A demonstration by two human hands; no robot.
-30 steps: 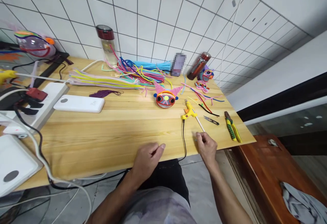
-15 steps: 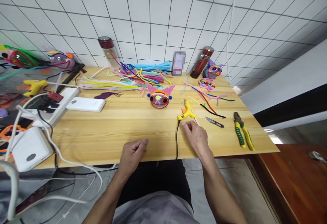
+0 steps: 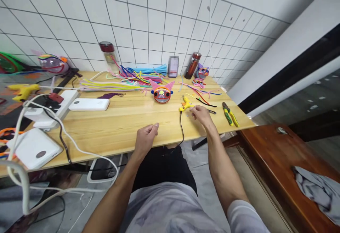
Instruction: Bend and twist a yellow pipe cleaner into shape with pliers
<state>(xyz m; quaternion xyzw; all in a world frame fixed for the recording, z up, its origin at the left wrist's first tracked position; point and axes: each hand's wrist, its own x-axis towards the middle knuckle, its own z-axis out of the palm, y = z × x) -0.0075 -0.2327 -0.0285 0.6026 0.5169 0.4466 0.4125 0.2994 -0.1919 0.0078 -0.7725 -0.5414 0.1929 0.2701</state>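
Note:
My right hand point(image 3: 201, 114) rests on the wooden table point(image 3: 119, 126) just right of a small yellow glue gun point(image 3: 185, 104), fingers curled near its glue stick; whether it grips the stick is unclear. My left hand point(image 3: 146, 139) lies at the table's front edge, fingers loosely curled, holding nothing I can see. A red and pink pipe-cleaner cat face point(image 3: 161, 93) sits behind the glue gun. The gun's black cord point(image 3: 181, 130) runs over the front edge between my hands.
Green-handled pliers point(image 3: 230, 114) and small snips point(image 3: 211, 111) lie right of my right hand. Several loose pipe cleaners point(image 3: 124, 82), two bottles point(image 3: 109, 56) and a white power bank point(image 3: 89, 104) sit farther back. A power strip point(image 3: 50, 110), cables and a second glue gun point(image 3: 22, 91) crowd the left. A brown bench point(image 3: 281, 169) stands at the right.
My right hand moved from the glue stick's tail near the front edge up toward the glue gun. The view swung about, then pulled back; my left hand stayed at the front edge.

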